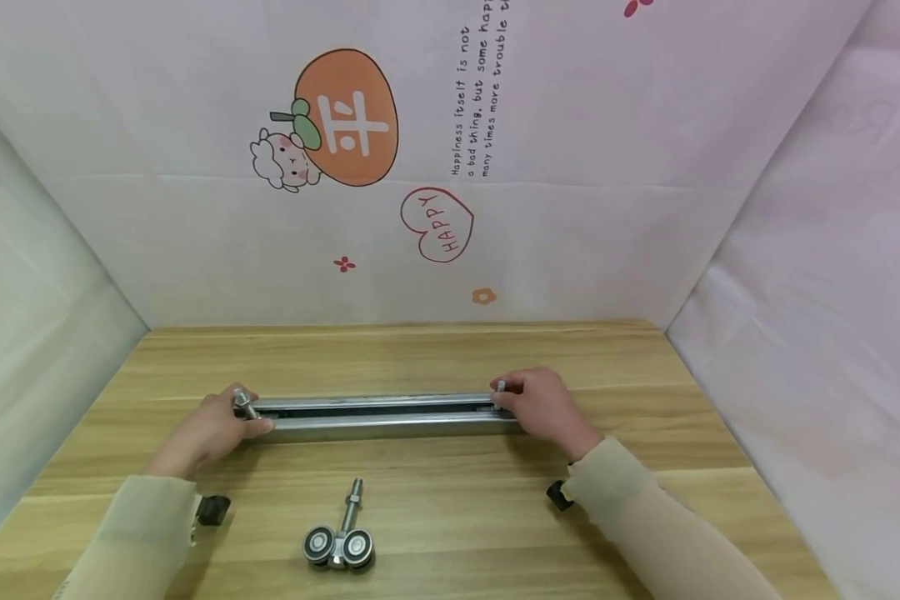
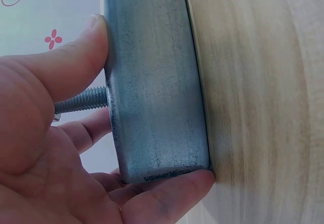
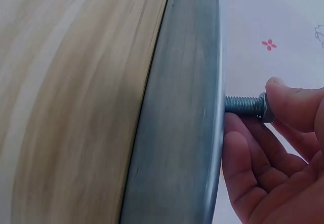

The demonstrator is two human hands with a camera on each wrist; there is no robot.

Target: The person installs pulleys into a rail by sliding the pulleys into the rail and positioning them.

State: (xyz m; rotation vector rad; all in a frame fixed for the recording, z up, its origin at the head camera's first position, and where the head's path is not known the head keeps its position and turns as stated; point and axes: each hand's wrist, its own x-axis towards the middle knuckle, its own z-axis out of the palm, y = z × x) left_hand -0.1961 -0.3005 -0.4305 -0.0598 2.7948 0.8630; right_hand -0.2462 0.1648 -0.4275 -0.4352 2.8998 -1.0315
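A grey metal channel rail (image 1: 390, 428) lies crosswise on the wooden table, its long slot facing up. My left hand (image 1: 213, 427) grips the rail's left end; in the left wrist view the thumb lies on the upper edge and a finger wraps under the end face. A threaded bolt (image 2: 83, 101) sticks out of the slot between thumb and fingers. At the right part of the rail, my right hand (image 1: 542, 404) pinches another upright bolt (image 3: 243, 105) by its nut end, fingers touching the rail's edge. Whatever the bolts join inside the rail is mostly hidden.
A trolley roller (image 1: 338, 546) with black-and-silver wheels and a threaded stem lies on the table (image 1: 450, 500) in front of the rail. Printed white cloth (image 1: 570, 208) stands behind and at both sides. Black wrist devices (image 1: 213, 509) hang by both cuffs.
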